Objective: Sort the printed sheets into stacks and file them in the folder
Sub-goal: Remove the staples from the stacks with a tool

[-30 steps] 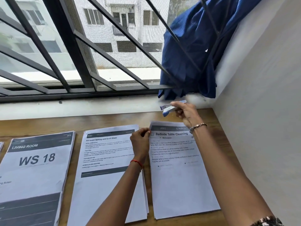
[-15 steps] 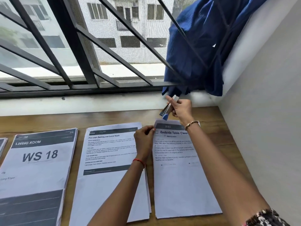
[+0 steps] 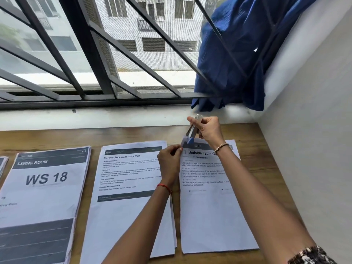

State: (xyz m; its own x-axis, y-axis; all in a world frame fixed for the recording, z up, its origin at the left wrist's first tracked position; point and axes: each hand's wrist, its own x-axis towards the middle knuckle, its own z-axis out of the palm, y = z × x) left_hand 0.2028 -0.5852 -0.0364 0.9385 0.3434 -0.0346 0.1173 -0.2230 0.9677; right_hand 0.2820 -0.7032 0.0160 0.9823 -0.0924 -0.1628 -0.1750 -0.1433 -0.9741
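Three stacks of printed sheets lie on the wooden table (image 3: 133, 135). The rightmost stack, headed "Bedside Table Cleaning" (image 3: 209, 206), has its top left corner lifted. My left hand (image 3: 169, 162) pinches that corner's edge. My right hand (image 3: 206, 129) grips a small silver and blue stapler (image 3: 192, 130), tilted upright, with its blue jaw set on the lifted corner. The middle stack, "Pre-wash Sorting and Quick Wash" (image 3: 123, 206), lies under my left forearm. At the left lies the "LIVING ROOM WS 18" stack (image 3: 43, 197). No folder is in view.
A further sheet's edge (image 3: 2, 164) shows at the far left. Behind the table runs a white sill (image 3: 95, 119) under a barred window. A blue cloth (image 3: 238, 60) hangs at the back right corner. A white wall (image 3: 314, 149) bounds the table's right side.
My right hand has brought the stapler down from above the sheet onto the right stack's top left corner and turned it more upright. My left hand keeps pinching that corner.
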